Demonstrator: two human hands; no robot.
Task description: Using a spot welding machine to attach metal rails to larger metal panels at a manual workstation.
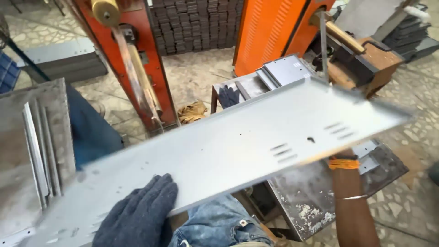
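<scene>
Both hands gripping long grey metal panel (228, 151), slotted.

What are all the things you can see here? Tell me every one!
Metal panel: one, grey, long, with slots and holes, held across the middle.
Orange machines: two, orange-red, at the back.
Stacked dark parts: many, dark grey, between the machines.
Metal strips: several, grey, on the left surface.
Spare glove: one, dark, on the small table behind the panel.
Work table: one, worn grey, under the panel at right.
Left hand: dark blue glove, holding the panel's near edge.
Right hand: hidden behind the panel; wrist with an orange band.
</scene>
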